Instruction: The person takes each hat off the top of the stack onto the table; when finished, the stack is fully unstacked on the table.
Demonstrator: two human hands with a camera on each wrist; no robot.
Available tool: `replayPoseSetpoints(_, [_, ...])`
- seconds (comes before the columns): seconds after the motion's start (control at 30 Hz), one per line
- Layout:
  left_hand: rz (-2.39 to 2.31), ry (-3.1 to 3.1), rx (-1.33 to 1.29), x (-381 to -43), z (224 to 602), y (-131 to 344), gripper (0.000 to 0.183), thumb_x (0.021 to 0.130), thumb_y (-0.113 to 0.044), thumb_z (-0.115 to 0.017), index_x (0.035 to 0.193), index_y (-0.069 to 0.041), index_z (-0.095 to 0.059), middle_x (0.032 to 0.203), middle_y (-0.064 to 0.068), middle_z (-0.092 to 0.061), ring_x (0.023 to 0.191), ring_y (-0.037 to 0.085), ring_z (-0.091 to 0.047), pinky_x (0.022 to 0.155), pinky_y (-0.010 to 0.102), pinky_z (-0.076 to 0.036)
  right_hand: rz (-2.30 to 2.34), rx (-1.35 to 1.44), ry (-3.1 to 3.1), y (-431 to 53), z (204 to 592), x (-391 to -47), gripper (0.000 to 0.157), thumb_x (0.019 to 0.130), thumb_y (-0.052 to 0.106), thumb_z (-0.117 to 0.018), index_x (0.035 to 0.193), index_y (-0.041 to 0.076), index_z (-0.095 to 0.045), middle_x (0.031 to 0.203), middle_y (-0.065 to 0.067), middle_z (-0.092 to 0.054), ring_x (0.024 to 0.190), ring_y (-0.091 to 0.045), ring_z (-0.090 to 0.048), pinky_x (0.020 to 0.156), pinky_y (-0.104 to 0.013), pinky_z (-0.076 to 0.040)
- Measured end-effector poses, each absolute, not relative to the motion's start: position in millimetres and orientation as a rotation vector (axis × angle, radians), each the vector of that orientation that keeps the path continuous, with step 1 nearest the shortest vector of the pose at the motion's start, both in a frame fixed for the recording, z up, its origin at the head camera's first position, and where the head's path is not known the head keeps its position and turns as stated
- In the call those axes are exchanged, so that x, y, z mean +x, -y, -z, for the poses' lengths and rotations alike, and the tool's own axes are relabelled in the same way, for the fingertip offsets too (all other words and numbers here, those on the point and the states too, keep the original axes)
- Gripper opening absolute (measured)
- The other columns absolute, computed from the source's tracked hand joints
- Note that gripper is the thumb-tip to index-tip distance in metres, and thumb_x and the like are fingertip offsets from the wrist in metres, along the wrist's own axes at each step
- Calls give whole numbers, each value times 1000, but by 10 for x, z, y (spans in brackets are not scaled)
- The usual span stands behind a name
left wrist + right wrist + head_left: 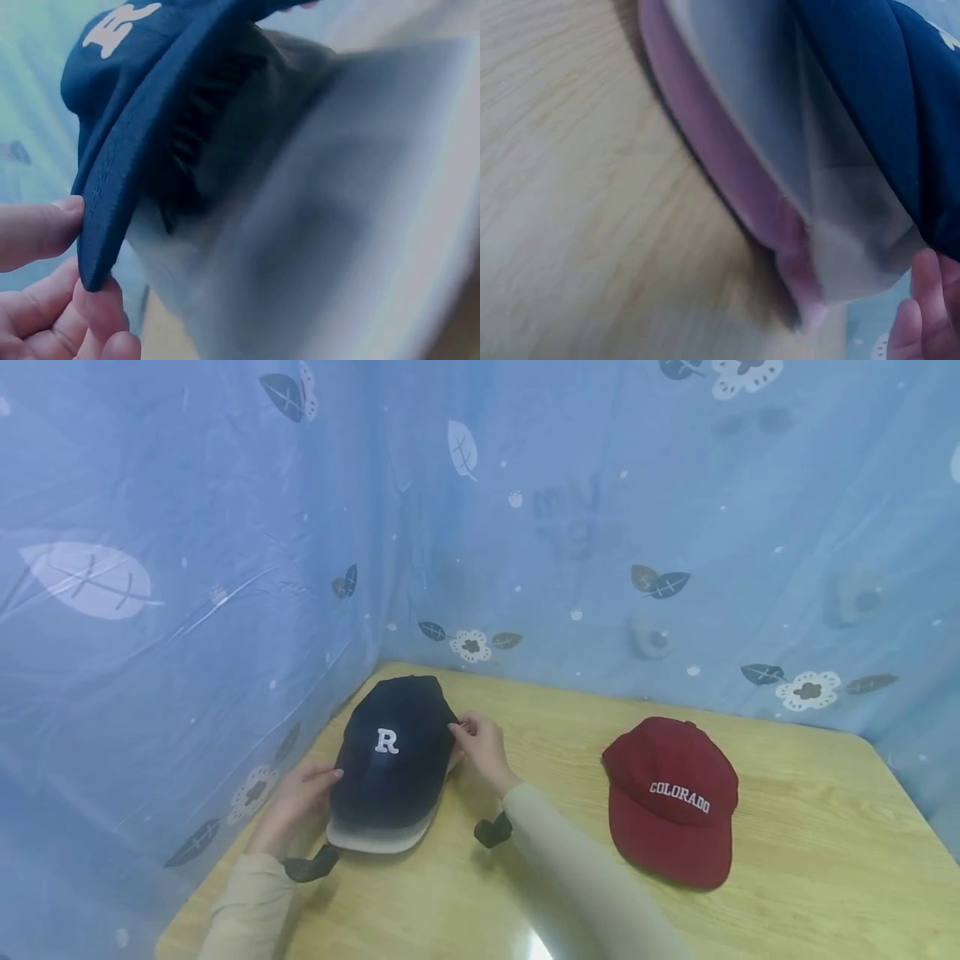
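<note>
Pinching the navy cloth baseball cap with a white R (408, 714) at its edges, the left hand (303, 793) and the right hand (483, 747) hold it at the lower left of the head view, above a pale grey brimmed cap (360, 195); a pink cloth layer (705, 142) shows underneath. The step in hand looks like stacking. Next seems to call for aligning brims, lowering evenly and letting go. The dark-red COLORADO cap (678, 777) lies apart, lower right, untouched.
</note>
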State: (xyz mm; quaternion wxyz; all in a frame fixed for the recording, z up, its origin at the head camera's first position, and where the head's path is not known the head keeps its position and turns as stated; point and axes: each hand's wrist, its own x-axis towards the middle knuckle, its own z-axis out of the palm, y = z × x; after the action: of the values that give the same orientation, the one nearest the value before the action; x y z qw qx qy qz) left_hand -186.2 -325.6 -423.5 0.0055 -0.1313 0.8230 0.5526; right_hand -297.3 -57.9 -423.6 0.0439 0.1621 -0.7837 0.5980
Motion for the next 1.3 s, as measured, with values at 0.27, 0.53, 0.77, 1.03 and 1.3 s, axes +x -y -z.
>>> replayPoseSetpoints(0.27, [-1746,-2630,-365,-1961,3970,3109,57,92,-34,-55,131,6,-42,128,24,-47,96,20,-57,83,32,-51,-1821,470,2313,424,3984,-3016,16,90,16,-61,94,1,-64,77,-12,-65,66,-39,-62,58,-41,-54])
replayPoseSetpoints(0.53, [-1911,-2563,-308,-2166,3822,2546,49,90,-25,-60,127,4,-48,126,23,-52,78,9,-57,74,25,-50,-1698,402,2277,-189,3828,-3055,19,89,21,-62,97,4,-66,81,-11,-68,64,-35,-62,50,-22,-45])
replayPoseSetpoints(0.77, [-2003,-2557,-249,-2347,3776,1997,36,87,-17,-63,116,4,-57,110,23,-62,64,8,-58,61,25,-51,-1632,292,2285,-727,3819,-3006,20,92,20,-58,101,5,-65,89,-14,-68,69,-37,-61,51,-22,-45])
replayPoseSetpoints(1.03, [-2065,-2463,-209,-2453,4033,1433,33,84,-13,-65,109,6,-58,99,21,-65,62,13,-58,64,37,-54,-1451,161,2417,-1214,3990,-3012,22,93,18,-55,104,2,-64,91,-16,-67,69,-32,-64,51,-22,-47])
replayPoseSetpoints(1.3, [-1969,-2452,-139,-2501,4451,1137,31,84,-10,-64,106,11,-56,89,16,-62,65,15,-57,60,28,-51,-1318,22,2490,-1455,4284,-2936,16,91,12,-56,95,0,-66,80,-16,-67,55,-17,-61,51,-22,-46])
